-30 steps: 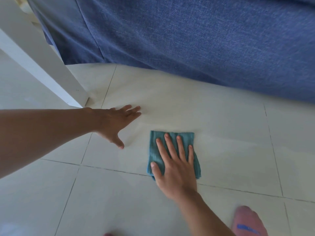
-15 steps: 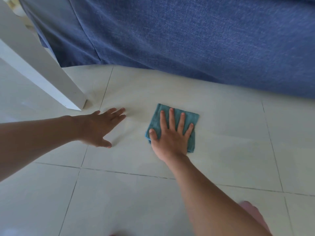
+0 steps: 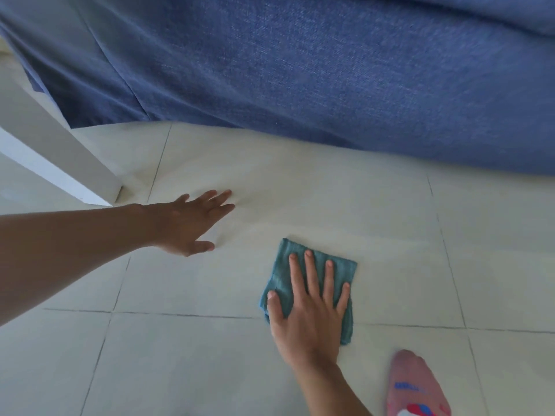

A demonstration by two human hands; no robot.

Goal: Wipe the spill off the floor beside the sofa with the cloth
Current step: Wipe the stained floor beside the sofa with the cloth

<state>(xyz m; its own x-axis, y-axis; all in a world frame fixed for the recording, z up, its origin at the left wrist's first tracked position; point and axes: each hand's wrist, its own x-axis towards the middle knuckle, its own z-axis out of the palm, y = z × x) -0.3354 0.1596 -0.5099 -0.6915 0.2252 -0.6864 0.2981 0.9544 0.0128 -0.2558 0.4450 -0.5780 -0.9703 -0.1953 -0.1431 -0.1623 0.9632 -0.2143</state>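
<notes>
A folded teal cloth (image 3: 282, 271) lies flat on the pale tiled floor (image 3: 390, 235), a little in front of the blue sofa (image 3: 300, 70). My right hand (image 3: 309, 307) presses down on the cloth with fingers spread, covering most of it. My left hand (image 3: 189, 223) rests flat on the bare tile to the left of the cloth, fingers apart and pointing right, holding nothing. No spill shows clearly on the tiles; a faint sheen lies between the hands and the sofa.
A white furniture leg (image 3: 75, 163) slants down to the floor at the left, just behind my left forearm. A pink slipper (image 3: 417, 388) with blue and red marks sits at the bottom right. The sofa's base runs across the back.
My right hand has drawn the cloth back toward me, away from the sofa, after pushing it forward. My left hand stays planted on the tile.
</notes>
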